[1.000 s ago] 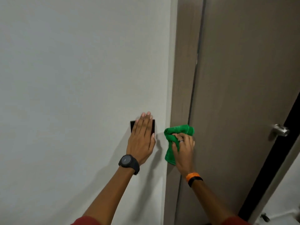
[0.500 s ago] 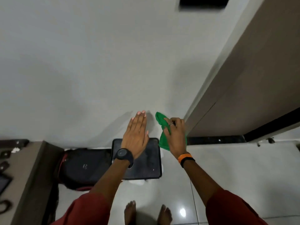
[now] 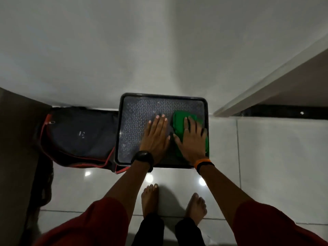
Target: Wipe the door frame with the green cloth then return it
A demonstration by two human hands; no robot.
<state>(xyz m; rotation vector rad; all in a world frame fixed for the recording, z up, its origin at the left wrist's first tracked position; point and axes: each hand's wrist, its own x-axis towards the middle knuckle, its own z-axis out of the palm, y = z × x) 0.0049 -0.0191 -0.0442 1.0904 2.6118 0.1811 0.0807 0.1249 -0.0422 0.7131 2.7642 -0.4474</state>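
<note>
The green cloth (image 3: 178, 126) lies bunched on the right half of a black patterned stool top (image 3: 142, 109) that stands against the wall. My right hand (image 3: 192, 142) rests on top of the cloth, fingers stretched over it and thumb at its left edge, and covers most of it. My left hand (image 3: 156, 136) lies flat and empty on the stool top just left of the cloth. The pale door frame (image 3: 266, 86) runs down the right side to the floor beside the stool, with the brown door (image 3: 305, 80) behind it.
A dark bag with red piping (image 3: 79, 137) sits on the floor left of the stool. A brown cabinet side (image 3: 17, 139) fills the left edge. My bare feet (image 3: 150, 197) stand on glossy white tiles (image 3: 275, 157) in front of the stool.
The view has swung down from the wall to the floor. Both hands have dropped from the wall and door frame onto the stool top, the right one bringing the green cloth down with it.
</note>
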